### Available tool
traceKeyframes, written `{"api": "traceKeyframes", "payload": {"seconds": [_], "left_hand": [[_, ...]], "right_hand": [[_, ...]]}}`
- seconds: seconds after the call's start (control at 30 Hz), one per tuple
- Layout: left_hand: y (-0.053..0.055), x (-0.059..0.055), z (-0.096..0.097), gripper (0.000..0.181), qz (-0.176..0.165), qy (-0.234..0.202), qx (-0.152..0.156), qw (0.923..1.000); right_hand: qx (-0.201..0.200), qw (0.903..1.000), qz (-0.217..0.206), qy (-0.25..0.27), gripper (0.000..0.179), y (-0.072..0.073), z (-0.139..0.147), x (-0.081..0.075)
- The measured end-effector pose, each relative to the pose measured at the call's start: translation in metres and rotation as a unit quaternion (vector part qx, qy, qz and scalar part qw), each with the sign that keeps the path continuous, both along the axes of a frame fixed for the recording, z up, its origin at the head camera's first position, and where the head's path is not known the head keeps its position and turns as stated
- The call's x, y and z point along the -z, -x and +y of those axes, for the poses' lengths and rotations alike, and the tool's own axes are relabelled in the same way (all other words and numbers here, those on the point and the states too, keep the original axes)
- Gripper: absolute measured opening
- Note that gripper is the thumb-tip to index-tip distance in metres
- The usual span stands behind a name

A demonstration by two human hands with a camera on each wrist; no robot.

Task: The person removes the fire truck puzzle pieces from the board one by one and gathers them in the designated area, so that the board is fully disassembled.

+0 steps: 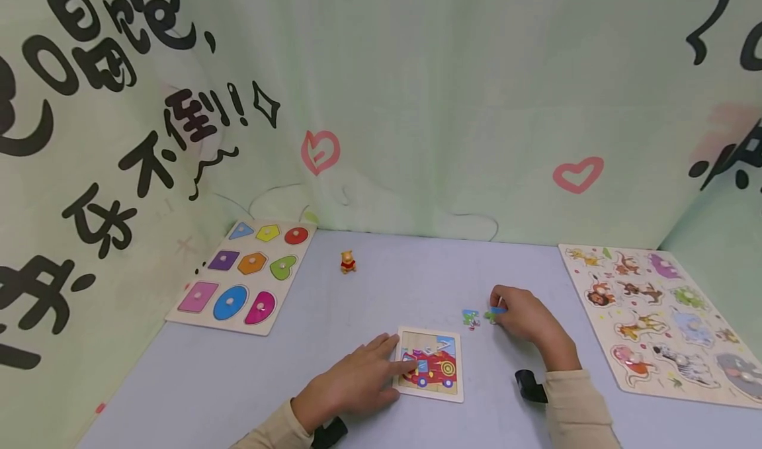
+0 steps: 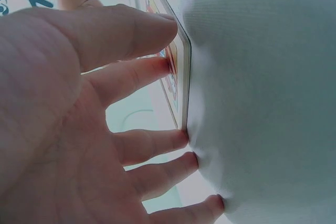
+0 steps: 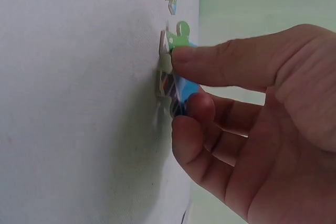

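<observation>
My left hand (image 1: 366,376) lies with fingers spread over the left edge of a small wooden jigsaw puzzle (image 1: 460,376), its index fingertip touching the red vehicle picture. In the left wrist view, the thumb is beside the board's edge (image 2: 185,77) and the other fingertips reach the tablecloth. Up and to the right of the board, my right hand (image 1: 526,317) pinches a green and blue jigsaw piece (image 3: 186,85) between thumb and fingers, close to the table. Whether it is one piece or two overlapping cannot be told. Another jigsaw piece (image 1: 470,317) lies just left of it.
A shape puzzle board (image 1: 268,323) lies at the back left, and a large animal puzzle board (image 1: 601,330) on the right. A small bear figure (image 1: 348,262) stands toward the back. Behind the table (image 1: 405,277) hangs a printed green curtain (image 1: 440,105).
</observation>
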State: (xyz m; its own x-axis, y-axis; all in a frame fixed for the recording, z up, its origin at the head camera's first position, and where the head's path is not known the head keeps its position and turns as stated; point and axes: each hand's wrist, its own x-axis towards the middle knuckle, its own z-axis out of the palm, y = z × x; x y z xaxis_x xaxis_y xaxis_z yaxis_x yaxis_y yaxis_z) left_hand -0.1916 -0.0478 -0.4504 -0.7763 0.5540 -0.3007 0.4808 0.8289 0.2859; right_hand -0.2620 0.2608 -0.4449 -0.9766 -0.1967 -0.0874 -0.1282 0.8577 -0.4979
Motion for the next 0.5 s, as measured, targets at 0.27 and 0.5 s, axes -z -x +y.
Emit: {"api": "traceKeyframes", "payload": {"seconds": [0.27, 0.5], "left_hand": [[-0.0005, -0.0002, 0.0004, 0.054, 0.002, 0.001, 0.0, 1.0], [0.0003, 0.0001, 0.0003, 0.054, 0.004, 0.003, 0.002, 1.0]], "right_hand": [[-0.014, 0.9999, -0.001, -0.002, 0.013, 0.0014, -0.0021, 0.0015], [-0.018, 0.9998, -0.002, -0.003, 0.013, 0.0002, -0.0039, 0.0015]]}}
